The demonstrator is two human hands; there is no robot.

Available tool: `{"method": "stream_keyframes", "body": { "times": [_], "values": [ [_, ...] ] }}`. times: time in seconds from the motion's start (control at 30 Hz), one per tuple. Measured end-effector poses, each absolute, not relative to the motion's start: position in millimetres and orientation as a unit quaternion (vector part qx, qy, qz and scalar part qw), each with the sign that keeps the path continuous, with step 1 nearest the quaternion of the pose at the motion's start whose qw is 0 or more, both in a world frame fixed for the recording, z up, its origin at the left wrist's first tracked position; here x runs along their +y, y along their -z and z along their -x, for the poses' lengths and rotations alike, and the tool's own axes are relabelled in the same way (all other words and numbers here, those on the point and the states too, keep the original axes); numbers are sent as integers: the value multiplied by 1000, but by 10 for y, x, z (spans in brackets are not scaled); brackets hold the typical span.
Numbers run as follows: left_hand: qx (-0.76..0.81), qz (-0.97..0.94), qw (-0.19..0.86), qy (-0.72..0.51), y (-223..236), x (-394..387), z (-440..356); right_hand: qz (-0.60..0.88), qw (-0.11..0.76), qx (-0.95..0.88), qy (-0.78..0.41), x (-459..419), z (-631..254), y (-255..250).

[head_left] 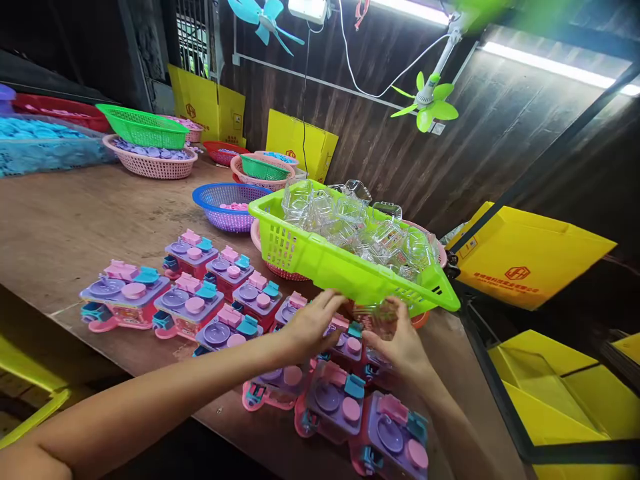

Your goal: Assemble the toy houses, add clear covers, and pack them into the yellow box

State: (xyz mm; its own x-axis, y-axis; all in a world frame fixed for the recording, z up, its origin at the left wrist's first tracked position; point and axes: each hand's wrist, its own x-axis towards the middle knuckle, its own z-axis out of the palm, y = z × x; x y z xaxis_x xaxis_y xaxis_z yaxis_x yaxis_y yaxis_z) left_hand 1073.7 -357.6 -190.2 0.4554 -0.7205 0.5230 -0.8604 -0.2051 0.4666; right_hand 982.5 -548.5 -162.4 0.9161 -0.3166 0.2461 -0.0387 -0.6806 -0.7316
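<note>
Right hand [407, 343] — loosely curled — holds a clear plastic piece [379, 319] (partly hidden).

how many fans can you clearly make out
2: a blue fan at the top, left of centre, and a green fan lower, right of centre. A green blur at the top right may be another; I can't tell.

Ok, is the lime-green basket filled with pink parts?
No, the lime-green basket is heaped with clear plastic shells.
</note>
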Motion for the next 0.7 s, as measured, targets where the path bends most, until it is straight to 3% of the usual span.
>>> {"method": "stream_keyframes", "body": {
  "times": [0.07, 0.17, 0.33, 0.47, 0.57, 0.7],
  "values": [
    [-524, -760, 372, -100, 1867, -3551, -10915, 958, 211, 55, 185, -5488, -9951, 1731],
    [-571, -759, 307, -54, 1904, -3604, -11068, 984, 97, -25, 146, -5443, -10088, 1943],
    [-600, -773, 205, 14, 2185, -3799, -11127, 987, 128, -76, 63, -5499, -10140, 2312],
    [-598, -782, 177, 16, 2333, -3878, -11150, 984, 152, -69, 62, -5523, -10062, 2416],
    [-599, -782, 173, -18, 2169, -3845, -11073, 978, 140, -90, 126, -5519, -9952, 2088],
    [-620, -747, 196, -136, 1496, -3834, -10999, 929, 60, -50, 361, -5877, -9933, 1205]
  ]
}}
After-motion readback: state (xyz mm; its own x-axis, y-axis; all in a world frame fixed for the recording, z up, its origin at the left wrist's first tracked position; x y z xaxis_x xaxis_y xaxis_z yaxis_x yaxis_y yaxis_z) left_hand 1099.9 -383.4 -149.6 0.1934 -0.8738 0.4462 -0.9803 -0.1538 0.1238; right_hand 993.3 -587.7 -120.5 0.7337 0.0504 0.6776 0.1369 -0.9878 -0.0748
